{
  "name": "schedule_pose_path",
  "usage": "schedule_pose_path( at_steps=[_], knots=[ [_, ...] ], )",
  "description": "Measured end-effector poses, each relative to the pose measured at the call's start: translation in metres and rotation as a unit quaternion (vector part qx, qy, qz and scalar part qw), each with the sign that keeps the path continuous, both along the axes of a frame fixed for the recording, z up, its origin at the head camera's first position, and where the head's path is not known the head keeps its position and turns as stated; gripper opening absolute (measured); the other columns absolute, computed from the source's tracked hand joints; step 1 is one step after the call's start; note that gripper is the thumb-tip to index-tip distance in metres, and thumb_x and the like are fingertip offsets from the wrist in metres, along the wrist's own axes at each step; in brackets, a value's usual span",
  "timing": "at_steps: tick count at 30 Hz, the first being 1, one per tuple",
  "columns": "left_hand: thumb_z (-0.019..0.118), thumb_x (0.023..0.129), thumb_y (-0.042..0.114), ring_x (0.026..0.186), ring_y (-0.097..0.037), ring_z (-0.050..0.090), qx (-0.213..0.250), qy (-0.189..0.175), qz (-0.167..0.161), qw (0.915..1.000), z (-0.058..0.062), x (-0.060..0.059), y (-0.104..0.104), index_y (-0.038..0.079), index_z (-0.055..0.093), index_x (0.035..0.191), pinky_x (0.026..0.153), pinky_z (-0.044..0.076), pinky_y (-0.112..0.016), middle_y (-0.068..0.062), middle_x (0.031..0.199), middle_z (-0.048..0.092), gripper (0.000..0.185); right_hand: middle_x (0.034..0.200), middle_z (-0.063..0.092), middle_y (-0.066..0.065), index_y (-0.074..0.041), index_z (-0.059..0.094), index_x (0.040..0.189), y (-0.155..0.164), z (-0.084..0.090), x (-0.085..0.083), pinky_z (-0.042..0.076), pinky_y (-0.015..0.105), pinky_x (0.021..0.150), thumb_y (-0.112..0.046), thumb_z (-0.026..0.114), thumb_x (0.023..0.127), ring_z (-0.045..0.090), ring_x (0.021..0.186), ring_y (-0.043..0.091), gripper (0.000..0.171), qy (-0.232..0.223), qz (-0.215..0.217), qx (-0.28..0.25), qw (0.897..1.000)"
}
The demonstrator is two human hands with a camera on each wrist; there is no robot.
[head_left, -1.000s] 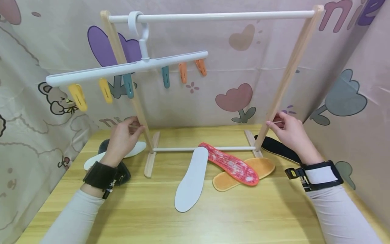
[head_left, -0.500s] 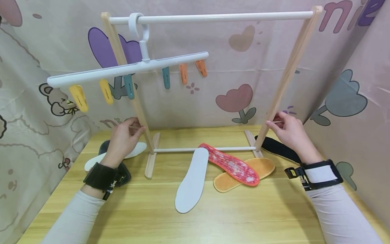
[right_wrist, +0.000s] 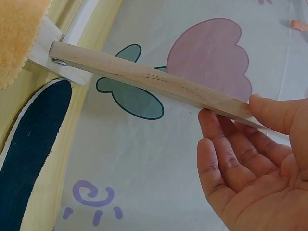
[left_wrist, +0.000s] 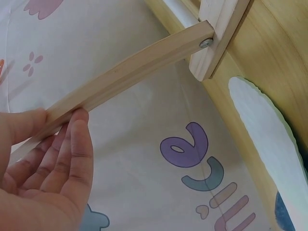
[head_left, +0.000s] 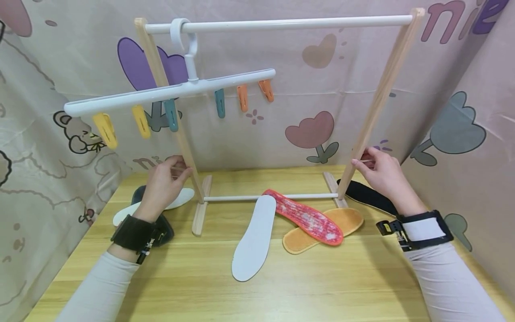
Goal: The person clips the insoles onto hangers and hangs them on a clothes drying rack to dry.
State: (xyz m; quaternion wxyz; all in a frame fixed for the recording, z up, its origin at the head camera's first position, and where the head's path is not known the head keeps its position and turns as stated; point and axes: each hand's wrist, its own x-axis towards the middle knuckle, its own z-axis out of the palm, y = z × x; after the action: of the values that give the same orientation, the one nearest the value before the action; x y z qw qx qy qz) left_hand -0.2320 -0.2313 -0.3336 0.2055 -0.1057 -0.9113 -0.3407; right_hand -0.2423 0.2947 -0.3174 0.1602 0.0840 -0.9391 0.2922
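Nothing visibly moved since earlier, hands (head_left: 164,181) curled, pinching wooden posts (head_left: 379,100), perhaps a dark insole (head_left: 165,230) half hidden

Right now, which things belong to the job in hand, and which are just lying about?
In the job, apparently: rack, held by left hand and right hand; hanger; clips.
Lying about, seemingly: red insole; orange insole; white insoles; dark insole.

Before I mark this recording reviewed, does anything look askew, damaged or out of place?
Mildly: the white hanger sits near the left end of the top rail and slants in the head view, perhaps merely turned toward the camera. The red insole lies askew across the orange insole. I see no spill or damage.
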Motion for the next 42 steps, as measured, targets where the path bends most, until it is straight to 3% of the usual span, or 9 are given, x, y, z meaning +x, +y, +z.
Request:
schedule_pose_path(
  at_steps=[11, 15, 18, 22, 24, 29, 34, 38, 42],
  knots=[
    [0.068, 0.107, 0.018, 0.099, -0.042, 0.076, -0.007, -0.003, -0.002, 1.0000, -0.002, 0.002, -0.004, -0.001, 0.067, 0.132, 0.086, 0.062, -0.057, -0.022, 0.114, 0.077, 0.031, 0.122, 0.069, 0.037, 0.011, 0.059, 0.134, 0.001, 0.000, 0.001, 0.057, 0.069, 0.094, -0.026, 0.060, 0.111, 0.072, 0.109, 0.055, 0.044, -0.008, 0.001, 0.014, 1.000],
    [0.068, 0.107, 0.022, 0.098, -0.039, 0.076, -0.005, -0.012, -0.002, 0.9999, -0.001, 0.008, -0.007, -0.001, 0.065, 0.136, 0.087, 0.061, -0.056, -0.023, 0.115, 0.077, 0.037, 0.120, 0.071, 0.035, 0.010, 0.062, 0.131, 0.001, 0.001, 0.004, 0.063, 0.054, 0.084, -0.026, 0.061, 0.111, 0.074, 0.108, 0.053, 0.042, -0.012, 0.004, 0.028, 1.000],
    [0.068, 0.107, 0.023, 0.093, -0.036, 0.077, -0.011, -0.014, -0.002, 0.9998, 0.000, 0.014, -0.008, 0.000, 0.064, 0.137, 0.083, 0.061, -0.048, -0.022, 0.111, 0.078, 0.038, 0.123, 0.071, 0.036, 0.012, 0.061, 0.134, 0.002, 0.002, 0.007, 0.062, 0.052, 0.082, -0.027, 0.060, 0.111, 0.073, 0.109, 0.053, 0.045, -0.031, 0.005, 0.043, 0.999],
    [0.069, 0.107, 0.023, 0.081, -0.029, 0.077, -0.025, -0.014, -0.003, 0.9996, -0.001, 0.020, -0.011, 0.001, 0.066, 0.134, 0.068, 0.055, -0.031, -0.019, 0.102, 0.079, 0.035, 0.124, 0.071, 0.036, 0.015, 0.059, 0.139, 0.004, 0.003, 0.013, 0.057, 0.065, 0.092, -0.031, 0.058, 0.112, 0.072, 0.111, 0.054, 0.053, -0.058, -0.005, 0.069, 0.996],
    [0.069, 0.106, 0.021, 0.077, -0.024, 0.076, -0.029, -0.013, -0.005, 0.9995, -0.001, 0.022, -0.011, 0.000, 0.067, 0.132, 0.062, 0.052, -0.025, -0.018, 0.099, 0.079, 0.033, 0.121, 0.073, 0.034, 0.013, 0.062, 0.138, 0.005, 0.004, 0.016, 0.056, 0.065, 0.092, -0.033, 0.058, 0.112, 0.072, 0.109, 0.053, 0.053, -0.064, -0.011, 0.082, 0.995],
    [0.069, 0.106, 0.022, 0.079, -0.021, 0.073, -0.043, -0.033, -0.014, 0.9984, -0.002, 0.031, -0.009, 0.001, 0.072, 0.125, 0.066, 0.053, -0.025, -0.015, 0.098, 0.079, 0.028, 0.107, 0.080, 0.024, 0.006, 0.072, 0.130, 0.004, 0.004, 0.023, 0.056, 0.062, 0.089, -0.035, 0.060, 0.111, 0.075, 0.104, 0.045, 0.046, -0.076, -0.007, 0.098, 0.992],
    [0.071, 0.104, 0.020, 0.080, -0.017, 0.069, -0.068, -0.068, -0.043, 0.9945, -0.004, 0.043, 0.005, 0.006, 0.078, 0.109, 0.068, 0.053, -0.027, -0.008, 0.092, 0.078, 0.016, 0.104, 0.081, 0.022, 0.006, 0.074, 0.125, -0.002, 0.005, 0.030, 0.059, 0.060, 0.087, -0.031, 0.064, 0.109, 0.076, 0.099, 0.042, 0.042, -0.075, 0.006, 0.100, 0.992],
    [0.074, 0.103, 0.022, 0.075, -0.011, 0.063, -0.085, -0.099, -0.077, 0.9884, -0.005, 0.056, 0.023, 0.010, 0.078, 0.100, 0.067, 0.052, -0.026, 0.000, 0.084, 0.074, 0.012, 0.101, 0.082, 0.018, 0.003, 0.078, 0.118, -0.015, 0.007, 0.033, 0.061, 0.048, 0.080, -0.029, 0.068, 0.106, 0.077, 0.090, 0.033, 0.035, -0.049, 0.028, 0.106, 0.993],
    [0.078, 0.100, 0.024, 0.068, -0.005, 0.058, -0.108, -0.108, -0.126, 0.9803, -0.009, 0.070, 0.042, 0.014, 0.077, 0.092, 0.064, 0.049, -0.024, 0.007, 0.077, 0.069, 0.013, 0.099, 0.082, 0.015, 0.001, 0.079, 0.114, -0.032, 0.010, 0.034, 0.059, 0.037, 0.076, -0.029, 0.071, 0.105, 0.077, 0.085, 0.024, 0.033, -0.048, 0.048, 0.095, 0.993]
  ],
)
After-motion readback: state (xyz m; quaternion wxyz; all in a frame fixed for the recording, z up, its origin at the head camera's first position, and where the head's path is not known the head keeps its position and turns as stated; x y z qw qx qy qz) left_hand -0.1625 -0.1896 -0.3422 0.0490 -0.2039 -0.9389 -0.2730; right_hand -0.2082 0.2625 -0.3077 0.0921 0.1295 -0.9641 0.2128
